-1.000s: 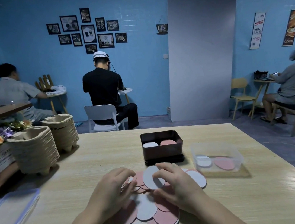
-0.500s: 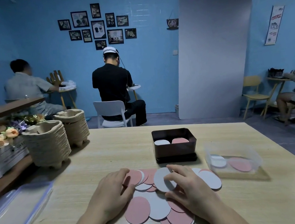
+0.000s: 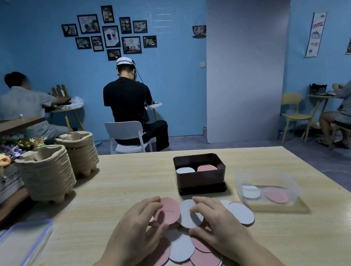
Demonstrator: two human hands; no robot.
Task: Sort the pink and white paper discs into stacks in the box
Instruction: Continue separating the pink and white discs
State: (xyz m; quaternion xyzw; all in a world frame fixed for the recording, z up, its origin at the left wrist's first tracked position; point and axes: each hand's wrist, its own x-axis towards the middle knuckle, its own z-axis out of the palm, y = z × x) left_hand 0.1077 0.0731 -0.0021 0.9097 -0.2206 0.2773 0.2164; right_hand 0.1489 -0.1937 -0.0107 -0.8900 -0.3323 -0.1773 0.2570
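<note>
A loose pile of pink and white paper discs (image 3: pixel 181 250) lies on the wooden table in front of me. My left hand (image 3: pixel 135 229) grips a pink disc (image 3: pixel 168 211), lifted at the pile's far edge. My right hand (image 3: pixel 217 222) pinches a white disc (image 3: pixel 187 215) between thumb and fingers, right beside the pink one. Just beyond them stands a dark brown box (image 3: pixel 200 179) that holds a white stack (image 3: pixel 185 170) on its left and a pink stack (image 3: pixel 207 168) on its right.
A clear plastic tub (image 3: pixel 268 190) with a white and a pink disc sits right of the pile. A clear lid (image 3: pixel 15 254) lies at the near left. Stacks of pulp trays (image 3: pixel 47 171) stand at the far left. Several people sit at tables behind.
My left hand has picked a pink disc up from the pile and raised it beside the white disc in my right hand. The view has shifted slightly.
</note>
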